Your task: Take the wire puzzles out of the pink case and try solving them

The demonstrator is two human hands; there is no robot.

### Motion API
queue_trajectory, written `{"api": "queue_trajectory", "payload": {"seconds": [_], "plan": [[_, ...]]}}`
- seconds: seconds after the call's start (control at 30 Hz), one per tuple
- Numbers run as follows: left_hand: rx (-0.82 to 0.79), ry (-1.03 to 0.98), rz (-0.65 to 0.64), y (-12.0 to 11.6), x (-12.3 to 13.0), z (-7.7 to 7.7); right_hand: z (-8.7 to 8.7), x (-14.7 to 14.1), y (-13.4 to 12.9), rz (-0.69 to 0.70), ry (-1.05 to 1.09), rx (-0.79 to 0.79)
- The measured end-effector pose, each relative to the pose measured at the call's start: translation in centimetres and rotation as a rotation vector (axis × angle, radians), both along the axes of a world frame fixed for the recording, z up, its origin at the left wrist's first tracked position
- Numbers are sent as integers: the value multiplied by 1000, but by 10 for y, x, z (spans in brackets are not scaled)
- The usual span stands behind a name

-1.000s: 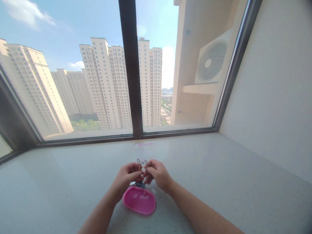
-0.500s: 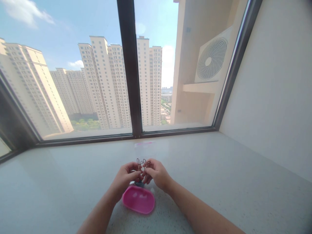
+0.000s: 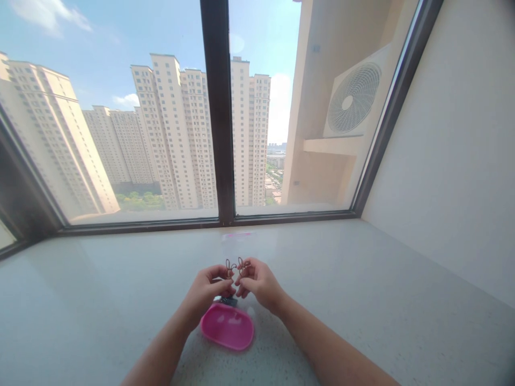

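Observation:
My left hand [image 3: 211,287] pinches a thin brown looped cord [image 3: 229,265] between thumb and fingers, its loops sticking up. Just to the right, my right hand [image 3: 257,281] grips another bunch of brown cord loops [image 3: 243,264] in the same way. Whether the two bunches are joined I cannot tell. A small gap separates the fingertips of both hands. Below them on the white speckled sill lies a shallow pink oval dish [image 3: 227,327]. Against its far rim is a small dark and silvery item [image 3: 228,301], partly hidden by my left hand.
Beyond my hands, a clear plastic piece with a pink strip [image 3: 237,236] lies near the window frame [image 3: 225,221]. A white wall [image 3: 442,161] rises at the right. Through the glass show tall buildings and an air-conditioner unit [image 3: 354,99].
My hands have drawn slightly apart, and the right-hand cord loops sit a little higher and farther from the left ones. The view has shifted slightly.

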State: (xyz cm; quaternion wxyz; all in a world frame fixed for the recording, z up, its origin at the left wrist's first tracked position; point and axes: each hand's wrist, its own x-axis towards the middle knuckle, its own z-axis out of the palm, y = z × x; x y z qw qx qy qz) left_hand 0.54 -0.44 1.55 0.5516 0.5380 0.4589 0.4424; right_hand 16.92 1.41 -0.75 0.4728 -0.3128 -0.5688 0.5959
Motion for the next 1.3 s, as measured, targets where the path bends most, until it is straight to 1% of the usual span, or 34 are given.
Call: {"api": "queue_trajectory", "payload": {"seconds": [0.17,0.43,0.63,0.77,0.9,1.07,1.3], "plan": [[4,-11,-2,1,-2,-2,-1,1,0,6,23,21],[84,66,32,3,-3,-3,1,2,2,-5,27,24],[135,74,26,6,-3,-7,-3,3,5,10,26,29],[161,80,54,5,-2,-6,-5,4,8,22,15,34],[169,94,65,5,-3,-6,-4,4,9,26,7,44],[205,99,47,9,-5,-10,-4,3,9,40,0,52],[234,141,71,11,-6,-12,-3,3,11,45,-12,44]]}}
